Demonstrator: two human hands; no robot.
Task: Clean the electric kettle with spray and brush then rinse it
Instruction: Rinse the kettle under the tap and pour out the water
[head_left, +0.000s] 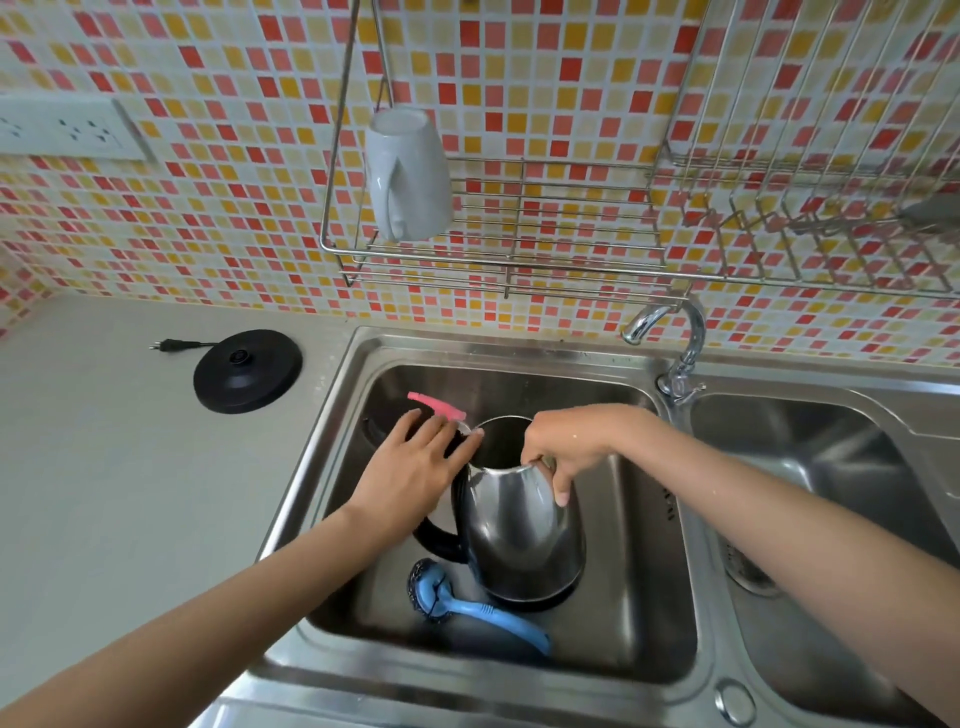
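Right grip (563, 457) pinches the kettle (524, 540) rim; left grip (415, 467), fingers straight, touches the rim opposite. Lettering on the sink (654, 597) wall is illegible.

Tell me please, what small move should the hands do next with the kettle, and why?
Probably the left hand should reach down for the blue brush. The right hand grips the open kettle by its rim, the left holds nothing, and the brush lies idle in the sink beside the kettle's base.

Home kitchen: double steel sink (332, 415), mosaic-tiled wall (234, 208), dish rack (571, 260).
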